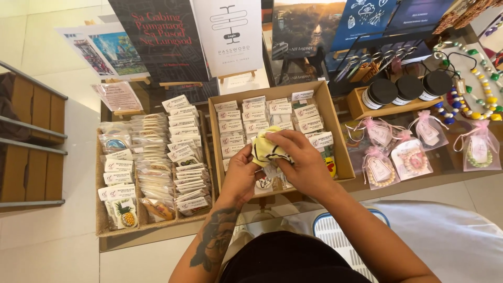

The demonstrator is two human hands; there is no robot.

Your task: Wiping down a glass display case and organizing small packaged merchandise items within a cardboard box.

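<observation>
**Yellow packet held over the cardboard box**

Yellow-and-cream small packet (266,148) sits pinched between both hands, just above the near end of the cardboard box (335,137), approx. centre of view. Left hand (240,175) w/ tattooed forearm cups it from 7 o'clock, fingers curled narrow under it. Right hand (303,162) comes over from 4 o'clock, fingertips closed on the packet's top edge. Both are gripping it; neither is spread wide.

Judging by the layout: box is mostly filled. Rows of white-carded packets (251,123) stand in neat files at the far end, while the near end under the hands looks looser, w/ a few sticker-like items lying flat. So most sorting seems done and the near part is left, plus the piece in hand, which isn't placed yet.

At 9 o'clock, a woven tray (100,220) holds more carded packets in stacks, incl. a pineapple piece (124,214) at its near corner. At 3 o'clock, pink-ribboned gift bags (414,157) w/ bead bracelets lie on the glass table (450,165). Farther out at 1–2 o'clock, three black-lidded jars (408,88) in a wooden holder, bead necklaces beyond. At 12 o'clock, books on small easels (196,39) stand upright along the back.
</observation>
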